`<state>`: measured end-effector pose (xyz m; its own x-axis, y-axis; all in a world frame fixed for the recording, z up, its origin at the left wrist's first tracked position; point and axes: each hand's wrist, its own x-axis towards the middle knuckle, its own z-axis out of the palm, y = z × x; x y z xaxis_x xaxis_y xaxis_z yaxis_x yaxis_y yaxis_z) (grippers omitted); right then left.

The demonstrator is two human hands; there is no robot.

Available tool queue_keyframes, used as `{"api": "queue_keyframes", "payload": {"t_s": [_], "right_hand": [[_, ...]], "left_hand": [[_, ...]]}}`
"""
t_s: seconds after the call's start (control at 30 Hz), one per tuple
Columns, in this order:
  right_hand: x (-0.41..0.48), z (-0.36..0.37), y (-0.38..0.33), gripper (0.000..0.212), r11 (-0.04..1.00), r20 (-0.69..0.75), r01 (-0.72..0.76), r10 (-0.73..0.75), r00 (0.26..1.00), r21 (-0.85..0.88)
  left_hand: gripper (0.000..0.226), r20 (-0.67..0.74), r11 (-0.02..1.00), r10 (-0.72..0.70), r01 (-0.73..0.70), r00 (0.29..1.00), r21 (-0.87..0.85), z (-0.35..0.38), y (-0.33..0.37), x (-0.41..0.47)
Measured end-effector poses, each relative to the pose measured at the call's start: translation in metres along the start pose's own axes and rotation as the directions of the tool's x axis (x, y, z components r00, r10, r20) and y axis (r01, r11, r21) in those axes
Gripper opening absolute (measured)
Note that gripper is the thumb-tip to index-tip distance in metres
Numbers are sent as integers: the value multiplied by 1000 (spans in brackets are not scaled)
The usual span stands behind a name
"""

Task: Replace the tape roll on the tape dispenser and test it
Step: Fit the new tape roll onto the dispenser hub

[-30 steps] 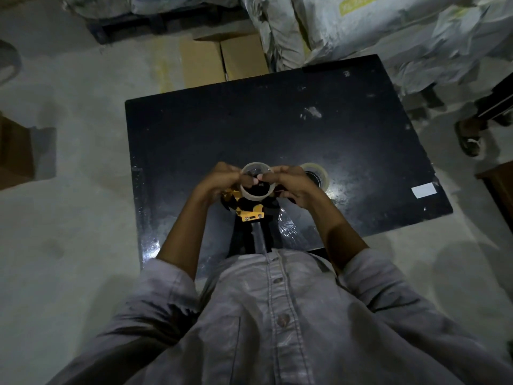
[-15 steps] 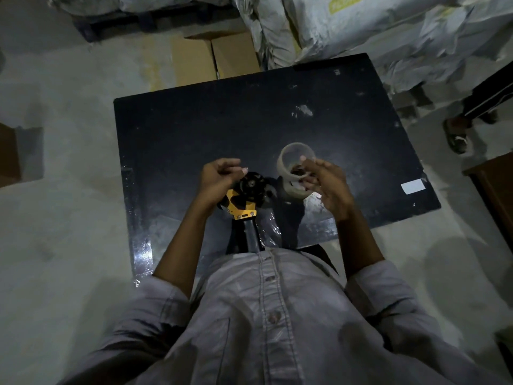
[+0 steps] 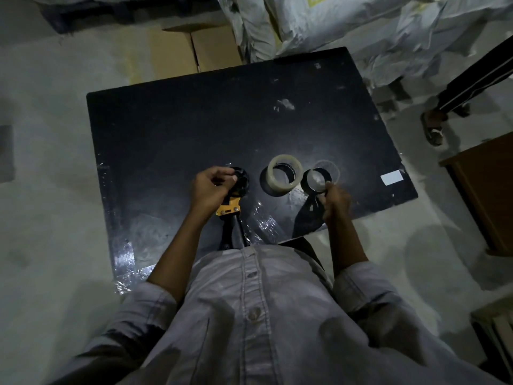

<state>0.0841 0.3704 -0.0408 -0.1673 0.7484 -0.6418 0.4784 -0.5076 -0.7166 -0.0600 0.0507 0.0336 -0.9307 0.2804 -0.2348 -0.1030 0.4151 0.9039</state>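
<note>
Head view: your left hand (image 3: 209, 187) grips the tape dispenser (image 3: 231, 190) near the bench's (image 3: 166, 129) near edge; your right hand (image 3: 334, 198) pinches the empty core (image 3: 319, 180) beside the full tape roll (image 3: 281, 177).

The tape dispenser (image 3: 231, 201) is black with a yellow bracket, its bare round hub toward the table (image 3: 172, 129) centre and its handle crossing the near edge. A full roll of clear tape (image 3: 281, 175) lies flat near the middle of the near edge. Just right of it stands an empty, translucent core (image 3: 323, 177), tilted.
</note>
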Motion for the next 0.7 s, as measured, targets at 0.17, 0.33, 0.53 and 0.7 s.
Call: {"api": "queue_keyframes", "payload": {"t_s": [0.17,0.33,0.53,0.7], "right_hand": [[-18,17,3,69,841,-28,383,-424,905,-382],[-58,44,-17,82,324,332,724,-726,603,-609],[-61,75,-13,123,229,579,738,-490,651,-635],[-59,80,-11,120,244,544,715,-503,671,-655]], "left_hand": [[16,33,1000,23,-23,999,2,5,-2,1],[17,46,1000,24,-25,999,11,7,-2,0],[16,23,1000,11,-11,1000,6,4,-2,-3],[14,2,1000,2,-2,1000,-15,0,-4,-3]]}}
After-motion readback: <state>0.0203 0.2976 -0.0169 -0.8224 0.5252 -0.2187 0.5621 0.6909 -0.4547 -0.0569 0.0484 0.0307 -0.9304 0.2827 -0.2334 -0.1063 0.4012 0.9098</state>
